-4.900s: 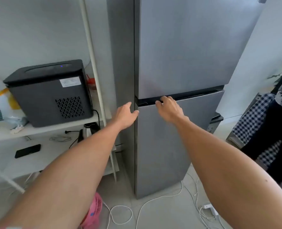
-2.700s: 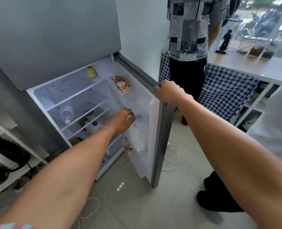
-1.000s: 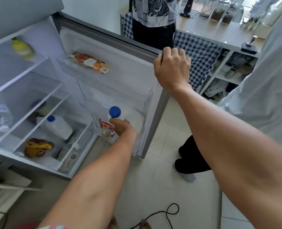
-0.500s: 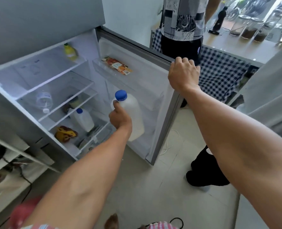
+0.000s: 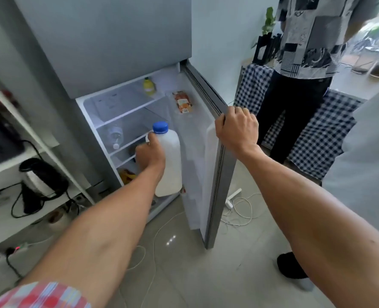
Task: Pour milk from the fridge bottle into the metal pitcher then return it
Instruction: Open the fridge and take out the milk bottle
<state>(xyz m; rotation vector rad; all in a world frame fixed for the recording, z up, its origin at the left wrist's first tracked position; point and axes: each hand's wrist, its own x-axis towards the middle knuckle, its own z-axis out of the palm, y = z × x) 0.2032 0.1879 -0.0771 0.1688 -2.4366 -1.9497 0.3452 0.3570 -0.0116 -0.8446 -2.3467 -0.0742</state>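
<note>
A white plastic milk bottle [image 5: 170,161] with a blue cap [image 5: 160,127] hangs upright in front of the open lower fridge compartment [image 5: 126,112]. My left hand [image 5: 149,155] is shut on its handle, just below the cap. My right hand [image 5: 237,130] grips the top edge of the open fridge door [image 5: 217,165]. The metal pitcher is not in view.
Inside the fridge are a yellow bottle [image 5: 149,86], a clear water bottle [image 5: 115,136] and a packet [image 5: 182,102] in the door shelf. A person [image 5: 304,70] stands right of the door by a checked cloth [image 5: 317,138]. A kettle [image 5: 42,176] sits on the left shelving. Cables [image 5: 237,210] lie on the floor.
My left hand lifted the milk bottle out of the door shelf and holds it clear, in front of the compartment. My right hand stays on the door edge.
</note>
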